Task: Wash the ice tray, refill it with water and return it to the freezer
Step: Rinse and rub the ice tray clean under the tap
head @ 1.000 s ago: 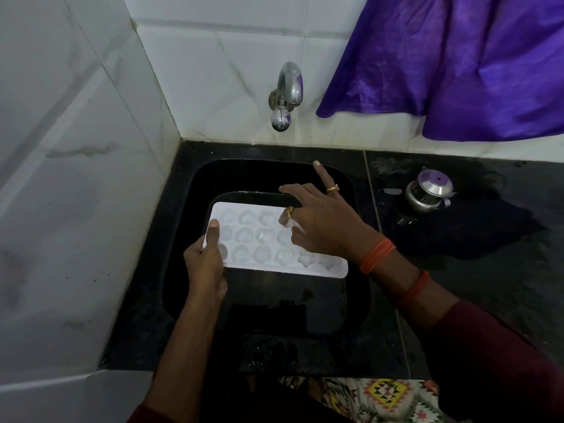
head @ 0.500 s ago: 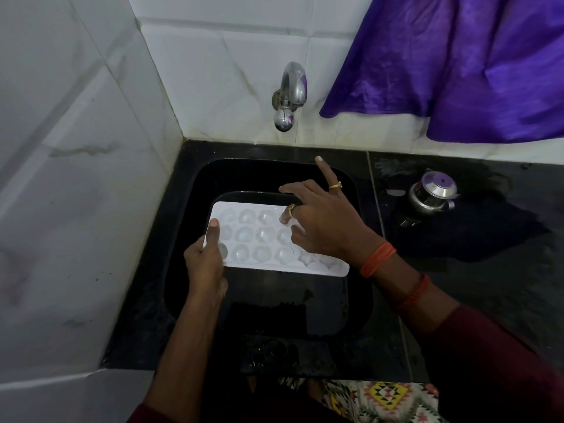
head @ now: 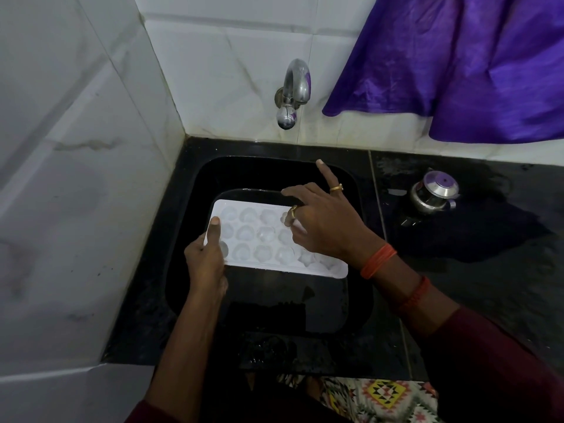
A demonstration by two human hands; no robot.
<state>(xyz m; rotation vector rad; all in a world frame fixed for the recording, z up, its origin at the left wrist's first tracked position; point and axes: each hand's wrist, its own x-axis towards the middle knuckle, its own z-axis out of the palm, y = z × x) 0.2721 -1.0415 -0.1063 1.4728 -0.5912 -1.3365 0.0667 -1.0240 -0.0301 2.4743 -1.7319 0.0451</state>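
A white ice tray [head: 262, 239] with several rounded cells hangs level over the black sink [head: 189, 227]. My left hand [head: 206, 261] grips its left end, thumb on top of the rim. My right hand [head: 323, 224] lies over the tray's right half with fingers spread, some fingertips down in the cells and the index finger lifted toward the back of the sink. A steel tap [head: 293, 93] juts from the tiled wall above the sink. No water runs from it.
A small steel pot with a lid [head: 435, 193] stands on the wet black counter [head: 488, 264] right of the sink. Purple cloth [head: 457, 65] hangs at the upper right. White tiled walls [head: 76, 178] close in the left and back.
Barely anything has moved. The tray and both hands keep the same pose over the sink; the view has only shifted slightly.
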